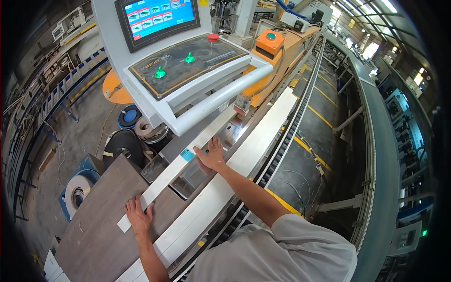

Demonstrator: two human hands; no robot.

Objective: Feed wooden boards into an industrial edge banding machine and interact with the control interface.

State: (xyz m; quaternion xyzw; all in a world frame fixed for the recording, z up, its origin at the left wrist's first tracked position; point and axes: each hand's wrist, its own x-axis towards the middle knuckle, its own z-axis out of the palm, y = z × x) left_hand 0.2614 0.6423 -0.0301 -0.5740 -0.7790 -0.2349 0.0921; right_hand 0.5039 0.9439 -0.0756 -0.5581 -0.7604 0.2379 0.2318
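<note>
1. The long white strip (181, 165) lies slantwise from the grey-brown board (98, 235) up toward the machine's feed bed (263, 136), under the control console (188, 66).
2. The left hand (137, 216) lies flat, fingers spread, on the strip's near end; it presses down and closes around nothing.
3. The right hand (211, 155) rests open-palmed against the strip's middle, beside a small blue tag (187, 154), likewise steadying without clasping.
4. The strip looks thin, light and stiff but likely whippy along its length (narrow pieces sag), with a smooth face that could slide.
5. Best held at 2 spread points by its edges, as now.
</note>
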